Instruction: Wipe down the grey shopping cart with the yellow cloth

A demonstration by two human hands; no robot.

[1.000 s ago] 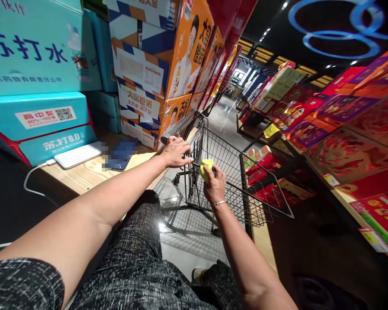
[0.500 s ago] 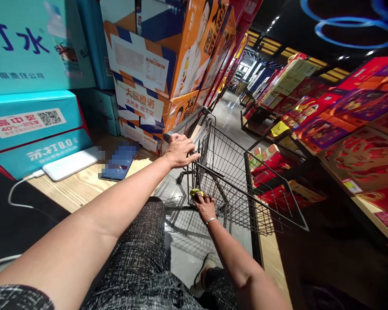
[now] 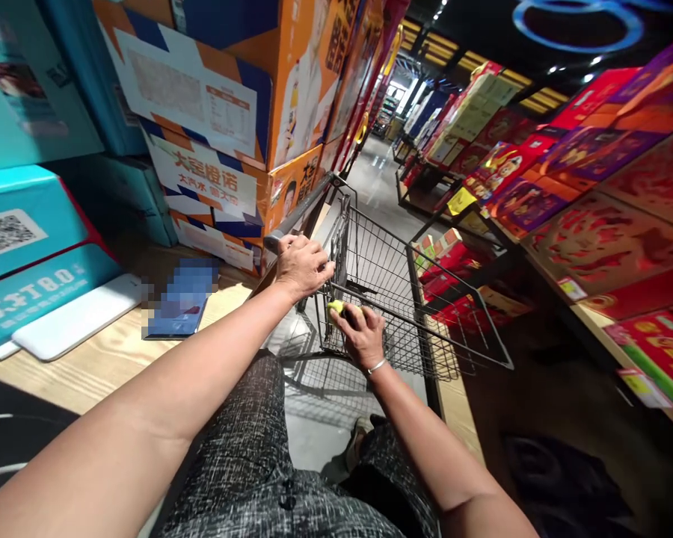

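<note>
A grey wire shopping cart stands tilted in view in front of me. My left hand is closed over its handle, whose grey end shows beside the knuckles. In my right hand is a small yellow-green cloth, pinched between thumb and fingers; most of it is hidden by the hand. The cloth is at the near end of the cart, close to the upper side rail and just below my left hand. Whether it touches the wire I cannot tell.
Left, a wooden platform bears a phone, a white power bank with a cable, and blue cartons. Orange drink cartons are stacked behind. Red gift boxes line the right shelf. An aisle runs ahead.
My right hand has moved up with the cloth, closer to the left hand. The left hand stays on the handle. The view has swung right, so the surroundings shift left.
</note>
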